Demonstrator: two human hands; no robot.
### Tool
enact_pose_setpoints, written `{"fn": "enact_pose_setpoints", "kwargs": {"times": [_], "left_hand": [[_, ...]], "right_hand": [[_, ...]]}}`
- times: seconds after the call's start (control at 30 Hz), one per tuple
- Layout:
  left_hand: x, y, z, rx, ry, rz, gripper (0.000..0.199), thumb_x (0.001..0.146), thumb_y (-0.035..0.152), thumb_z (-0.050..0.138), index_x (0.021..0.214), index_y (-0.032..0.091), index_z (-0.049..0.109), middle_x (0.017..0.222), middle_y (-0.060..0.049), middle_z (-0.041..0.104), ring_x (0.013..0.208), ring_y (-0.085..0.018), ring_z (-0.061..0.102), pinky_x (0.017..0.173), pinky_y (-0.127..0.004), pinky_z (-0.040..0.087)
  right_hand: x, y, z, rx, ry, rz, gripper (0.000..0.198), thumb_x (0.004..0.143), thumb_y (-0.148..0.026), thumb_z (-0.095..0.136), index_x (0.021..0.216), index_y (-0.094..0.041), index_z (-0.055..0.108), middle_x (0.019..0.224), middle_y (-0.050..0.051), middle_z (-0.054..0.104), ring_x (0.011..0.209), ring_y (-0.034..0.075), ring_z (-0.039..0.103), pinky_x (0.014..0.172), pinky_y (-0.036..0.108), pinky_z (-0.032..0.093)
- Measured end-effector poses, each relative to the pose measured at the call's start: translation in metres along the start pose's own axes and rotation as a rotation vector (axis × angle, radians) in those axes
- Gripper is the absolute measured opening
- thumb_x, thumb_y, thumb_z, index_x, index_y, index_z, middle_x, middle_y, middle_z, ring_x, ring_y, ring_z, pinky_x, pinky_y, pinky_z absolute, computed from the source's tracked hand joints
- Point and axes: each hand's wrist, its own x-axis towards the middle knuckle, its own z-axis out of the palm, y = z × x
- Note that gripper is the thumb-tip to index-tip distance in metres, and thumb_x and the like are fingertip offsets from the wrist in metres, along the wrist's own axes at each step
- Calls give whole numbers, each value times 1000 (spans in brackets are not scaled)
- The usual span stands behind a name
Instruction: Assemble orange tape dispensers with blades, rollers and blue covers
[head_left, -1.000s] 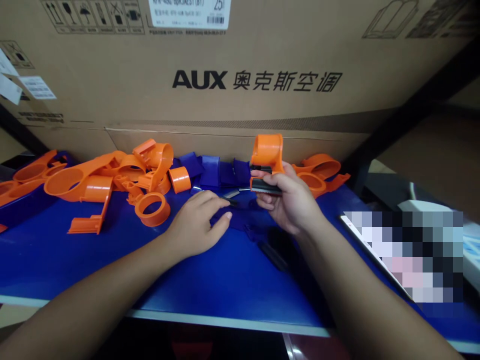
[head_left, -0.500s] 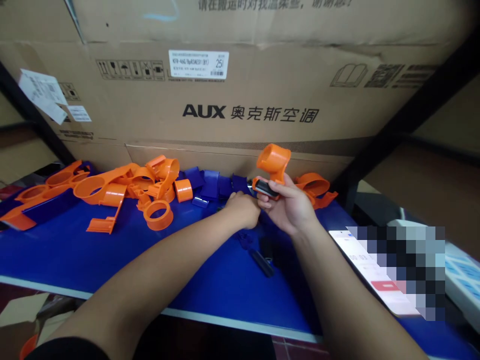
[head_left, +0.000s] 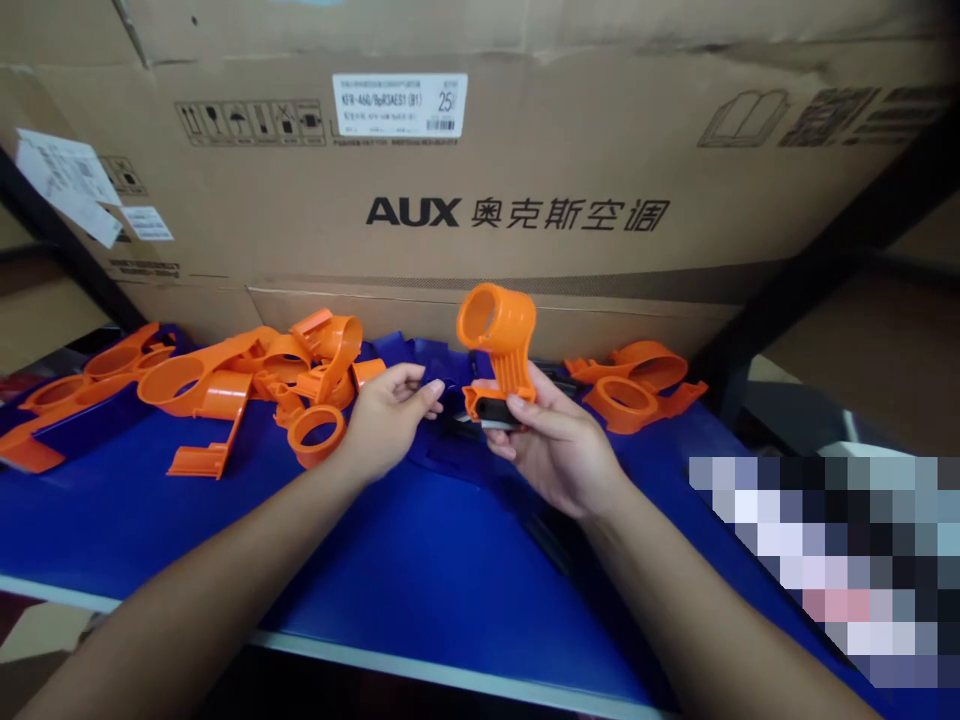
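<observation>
In the head view my right hand (head_left: 561, 440) grips an orange plastic tape dispenser (head_left: 510, 335), its ring up top. A black piece (head_left: 495, 411) lies along its lower end, under my right thumb. To the left, my left hand (head_left: 390, 415) is closed in a pinch at a small dark blue plastic part (head_left: 450, 397), a short gap from the dispenser. Blue plastic parts (head_left: 427, 355) are piled behind my left fingers. A dark strip (head_left: 547, 540) rests on the blue table, partly shaded by my right forearm.
Orange tape dispenser parts (head_left: 195, 385) are heaped at the left on the blue table (head_left: 420, 580), and more orange rings (head_left: 622, 400) lie at the right. A large cardboard box (head_left: 300, 220) stands behind. A blurred-out patch covers the far right.
My left hand has pulled back left from the pile and turned its thumb side up. My right hand has brought the dispenser slightly left and closer.
</observation>
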Motion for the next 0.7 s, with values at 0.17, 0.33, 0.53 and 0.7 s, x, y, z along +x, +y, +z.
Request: {"fn": "enact_pose_setpoints", "kwargs": {"times": [0.17,0.33,0.53,0.7], "left_hand": [[-25,-6,9,-271,40,-125,42,87,46,85,114,16,72,91,-5,81,76,-17,79,75,-33,69],[-26,2,8,-407,80,-197,51,82,33,90,128,17,71,90,-3,82,79,-19,81,78,-35,71],[-29,3,7,-235,78,-121,44,89,24,80,132,21,70,85,2,77,79,-17,80,79,-33,69],[-36,0,7,20,95,74,34,93,16,73,126,22,69,87,1,76,74,-12,75,68,-23,62]], "right_hand": [[-1,16,9,-17,60,18,48,82,-24,83,127,-32,68,113,4,75,65,14,55,52,27,43],[-1,18,11,-29,106,2,45,81,-24,84,124,-32,71,111,4,73,70,16,57,52,26,45],[-2,22,13,-23,129,16,46,82,-24,83,125,-32,71,109,4,73,68,15,57,51,25,45],[-3,24,16,8,138,50,45,82,-23,82,124,-32,70,112,5,71,68,14,57,51,25,46]]}}
